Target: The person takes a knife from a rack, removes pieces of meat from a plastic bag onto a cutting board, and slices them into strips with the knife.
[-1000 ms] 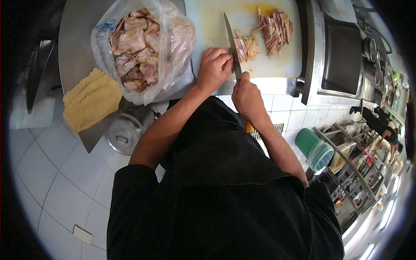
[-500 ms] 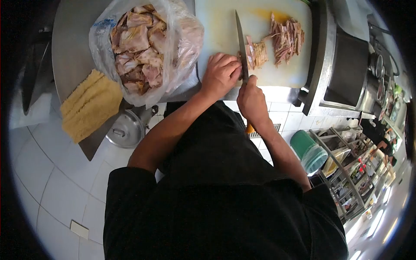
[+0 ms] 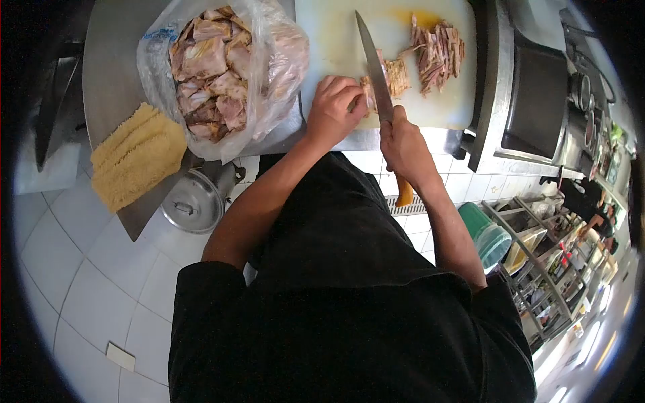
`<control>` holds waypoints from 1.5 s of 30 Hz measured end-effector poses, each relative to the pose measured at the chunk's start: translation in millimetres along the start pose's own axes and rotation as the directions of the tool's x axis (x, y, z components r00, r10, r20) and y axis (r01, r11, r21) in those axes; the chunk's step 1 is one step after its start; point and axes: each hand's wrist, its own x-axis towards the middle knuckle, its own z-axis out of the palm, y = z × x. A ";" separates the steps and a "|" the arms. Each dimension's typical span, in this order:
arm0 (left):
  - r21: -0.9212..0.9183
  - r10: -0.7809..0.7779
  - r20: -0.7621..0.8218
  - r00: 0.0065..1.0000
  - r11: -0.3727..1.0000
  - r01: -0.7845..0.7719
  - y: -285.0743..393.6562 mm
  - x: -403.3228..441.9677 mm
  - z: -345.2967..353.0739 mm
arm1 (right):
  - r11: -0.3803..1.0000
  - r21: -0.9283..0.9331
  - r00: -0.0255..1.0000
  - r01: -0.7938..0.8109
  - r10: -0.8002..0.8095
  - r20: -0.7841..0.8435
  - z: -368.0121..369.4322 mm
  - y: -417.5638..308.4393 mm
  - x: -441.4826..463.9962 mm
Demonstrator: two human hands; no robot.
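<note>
My right hand (image 3: 406, 148) grips the yellow handle of a long knife (image 3: 375, 64), its blade pointing up and away over the white cutting board (image 3: 329, 40). Beside the blade, my left hand (image 3: 334, 111) has its fingers bent on a small piece of meat (image 3: 367, 87), mostly hidden under them. Sliced meat (image 3: 396, 77) lies just right of the blade. Farther right on the board is a pile of meat strips (image 3: 438, 55). An open plastic bag (image 3: 277, 67) with large meat pieces (image 3: 205, 59) stands left of the board.
A yellow cloth (image 3: 138, 158) lies on the counter's left corner. Below it is a lidded metal pot (image 3: 193, 201). At the right are a metal basin (image 3: 535, 101), a green bin (image 3: 485, 232) and racks (image 3: 537, 262). Another person (image 3: 584, 201) is at the far right.
My right hand and the knife handle have swung right, tilting the blade, and more of the handle shows. My left hand stays at the meat. The view has shifted slightly.
</note>
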 end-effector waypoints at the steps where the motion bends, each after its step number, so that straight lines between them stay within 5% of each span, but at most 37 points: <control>1: -0.003 -0.001 -0.013 1.000 1.000 0.001 -0.2 0.1 -0.5 | 1.000 0.011 1.000 0.010 -0.010 -0.001 -1.3 0.6 -2.1; 7: 0.050 -0.013 -0.037 0.999 0.999 0.015 7.2 2.5 -5.9 | 1.000 0.023 0.996 0.007 -0.005 -0.094 -9.7 10.6 -14.1; 10: 0.145 -0.042 0.083 0.996 0.989 0.030 30.0 -0.1 -7.6 | 0.997 0.078 0.994 -0.004 0.012 -0.112 -12.4 22.5 -23.1; 14: 0.160 -0.221 0.166 0.961 0.968 0.195 42.7 0.4 4.3 | 0.995 0.026 0.983 0.093 -0.088 -0.163 -10.6 40.0 -35.6; 21: 0.157 -0.381 0.038 0.924 0.915 0.371 40.9 14.6 26.0 | 0.993 0.114 0.974 0.019 0.007 -0.226 -19.1 66.9 -60.1; 25: -0.053 -0.673 0.054 0.738 0.736 0.675 49.6 26.1 9.8 | 0.991 0.118 0.971 0.057 -0.027 -0.236 -25.9 83.4 -76.1; 32: -0.433 -0.754 0.091 0.650 0.558 0.708 25.3 22.1 -5.3 | 0.978 0.040 0.975 0.206 -0.201 -0.093 -0.9 97.6 -80.9; 38: -0.281 -0.730 0.023 0.683 0.651 0.705 -5.5 13.7 -7.9 | 0.979 -0.050 0.973 0.200 -0.204 -0.105 21.1 105.4 -51.8; 45: -0.354 -0.672 -0.016 0.741 0.696 0.624 -4.0 50.2 0.8 | 0.973 -0.113 0.957 0.203 -0.221 -0.188 1.3 114.1 -24.7</control>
